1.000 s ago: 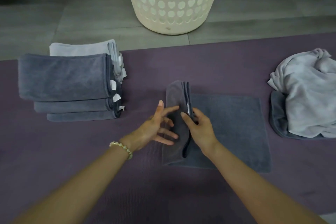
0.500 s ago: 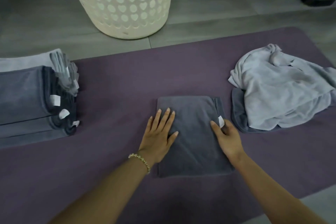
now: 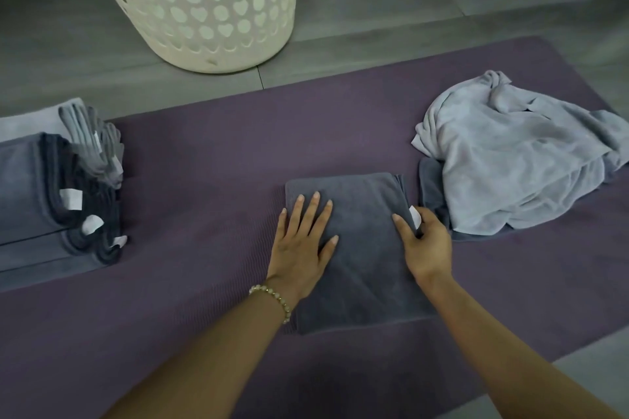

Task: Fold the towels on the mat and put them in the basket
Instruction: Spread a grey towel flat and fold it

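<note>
Dark towel point(image 3: 367, 248) folded on mat point(image 3: 204, 163): left grip point(image 3: 299, 248) flat on it, right grip point(image 3: 425, 245) pinching tagged edge. Folded stack point(image 3: 34, 197) and crumpled pile point(image 3: 517, 153) not yet in basket point(image 3: 218, 59).

Folded towel point(image 3: 360, 248) on mat point(image 3: 211, 160), between piles.

left arm: bare, reaches in from the lower left, forearm straight.
left wrist: slightly bent, wears a beaded bracelet point(image 3: 272, 296).
left hand point(image 3: 301, 245): palm down, fingers straight and a little spread, lying flat on the dark towel point(image 3: 364, 265).
right arm: bare, comes in from the lower right, angled inward.
right hand point(image 3: 425, 245): back of the hand up, index finger stretched over the dark towel's top, other fingers curled round its right edge, gripping it.
spacing: hands side by side, near each other, not touching.
</note>
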